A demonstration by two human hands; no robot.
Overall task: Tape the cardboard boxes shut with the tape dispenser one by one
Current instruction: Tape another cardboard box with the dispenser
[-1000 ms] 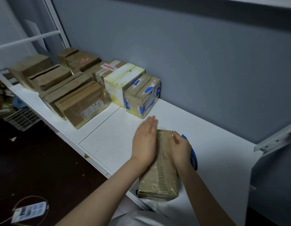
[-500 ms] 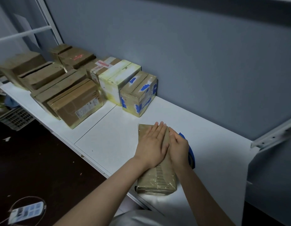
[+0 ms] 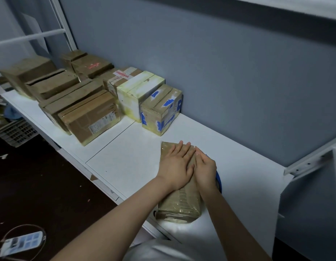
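A flat brown cardboard box (image 3: 179,206), glossy with clear tape, lies on the white shelf (image 3: 125,162) right in front of me. My left hand (image 3: 177,166) presses flat on its top with straight fingers. My right hand (image 3: 205,169) lies beside it along the box's right edge, fingers slightly bent against the top. A blue tape dispenser (image 3: 219,182) peeks out behind my right hand, mostly hidden, and neither hand holds it.
Several cardboard boxes stand along the shelf to the left, the nearest one patched with blue tape (image 3: 161,109), then a yellowish-white one (image 3: 140,93). A grey wall runs behind. A white bracket (image 3: 312,161) juts in at right. A phone (image 3: 20,243) lies on the dark floor.
My left hand turned from edge-on to flat on the box top and slid toward its far end. My right hand stayed along the right edge.
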